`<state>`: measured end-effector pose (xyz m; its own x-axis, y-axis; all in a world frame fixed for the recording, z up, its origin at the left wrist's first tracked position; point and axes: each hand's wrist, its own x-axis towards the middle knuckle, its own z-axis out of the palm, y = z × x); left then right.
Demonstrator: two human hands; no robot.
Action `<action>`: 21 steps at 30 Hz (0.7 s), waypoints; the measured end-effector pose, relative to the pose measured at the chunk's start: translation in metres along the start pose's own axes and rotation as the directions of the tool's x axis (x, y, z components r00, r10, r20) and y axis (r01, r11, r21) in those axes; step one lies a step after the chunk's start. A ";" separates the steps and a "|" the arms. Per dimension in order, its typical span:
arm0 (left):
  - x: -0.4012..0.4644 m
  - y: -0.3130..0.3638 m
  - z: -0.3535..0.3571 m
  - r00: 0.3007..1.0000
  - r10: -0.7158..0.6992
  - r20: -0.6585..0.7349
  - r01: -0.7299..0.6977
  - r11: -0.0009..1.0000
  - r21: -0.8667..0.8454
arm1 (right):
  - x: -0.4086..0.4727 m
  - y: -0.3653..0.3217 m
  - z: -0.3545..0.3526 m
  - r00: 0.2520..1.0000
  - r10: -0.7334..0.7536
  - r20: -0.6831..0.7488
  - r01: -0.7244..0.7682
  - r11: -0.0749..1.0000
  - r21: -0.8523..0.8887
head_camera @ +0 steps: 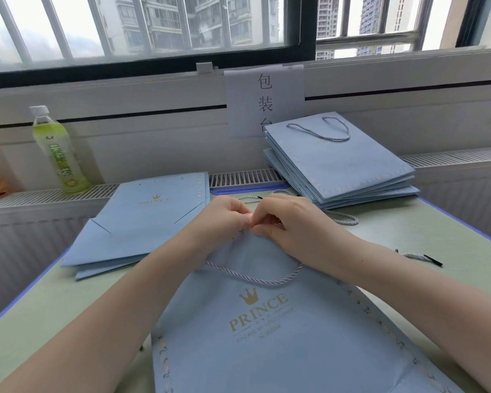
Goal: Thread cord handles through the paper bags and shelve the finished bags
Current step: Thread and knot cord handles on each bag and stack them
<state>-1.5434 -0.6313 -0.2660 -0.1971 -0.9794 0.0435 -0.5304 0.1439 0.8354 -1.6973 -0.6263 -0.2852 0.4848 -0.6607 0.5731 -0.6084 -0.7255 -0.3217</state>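
Note:
A light blue paper bag point(267, 344) printed "PRINCE" lies flat on the table in front of me. A pale twisted cord handle point(255, 279) loops across its front below my hands. My left hand point(224, 219) and my right hand point(287, 222) meet at the bag's top edge, fingers curled and pinching there. What exactly is between the fingertips is hidden. Another cord point(250, 197) with a black tip lies just behind my hands.
A stack of flat blue bags point(142, 222) lies at the left. A pile of bags with cord handles point(340, 165) sits at the back right on the sill. A loose cord point(420, 257) lies at the right. A green drink bottle point(57, 151) stands back left.

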 end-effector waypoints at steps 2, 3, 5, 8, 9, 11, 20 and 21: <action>0.001 0.002 -0.001 0.998 -0.057 0.001 0.057 0.996 -0.070 | 0.000 -0.002 -0.002 1.000 0.028 -0.012 -0.028 1.000 -0.010; 0.003 0.003 -0.002 0.996 -0.091 -0.007 0.089 0.989 -0.115 | 0.000 -0.003 -0.003 0.999 0.034 -0.018 -0.034 0.999 -0.022; 0.005 0.005 -0.004 0.985 -0.172 -0.012 0.167 0.970 -0.175 | 0.001 -0.005 -0.004 0.999 0.015 -0.031 -0.017 0.998 -0.061; 0.002 0.004 -0.008 0.967 -0.226 0.114 0.250 0.922 -0.294 | -0.001 -0.005 -0.002 0.999 -0.039 -0.024 0.036 0.993 -0.115; 0.001 0.002 -0.008 0.963 -0.217 0.159 0.259 0.905 -0.337 | -0.001 -0.004 -0.001 0.998 -0.053 -0.015 0.051 0.990 -0.131; -0.001 -0.002 -0.010 0.960 -0.188 0.208 0.256 0.888 -0.381 | -0.001 -0.003 0.000 0.998 -0.067 -0.004 0.066 0.985 -0.158; 0.001 -0.002 -0.007 0.963 -0.104 0.250 0.202 0.890 -0.408 | -0.002 0.002 0.000 0.998 -0.056 0.021 0.058 0.982 -0.177; 0.001 -0.003 -0.006 0.967 -0.072 0.243 0.171 0.893 -0.417 | -0.002 0.003 0.001 0.998 -0.054 0.032 0.059 0.980 -0.187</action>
<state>-1.5372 -0.6334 -0.2653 -0.3530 -0.9234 -0.1509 -0.1635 -0.0979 0.9817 -1.6998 -0.6269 -0.2878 0.5370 -0.6263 0.5651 -0.6856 -0.7144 -0.1402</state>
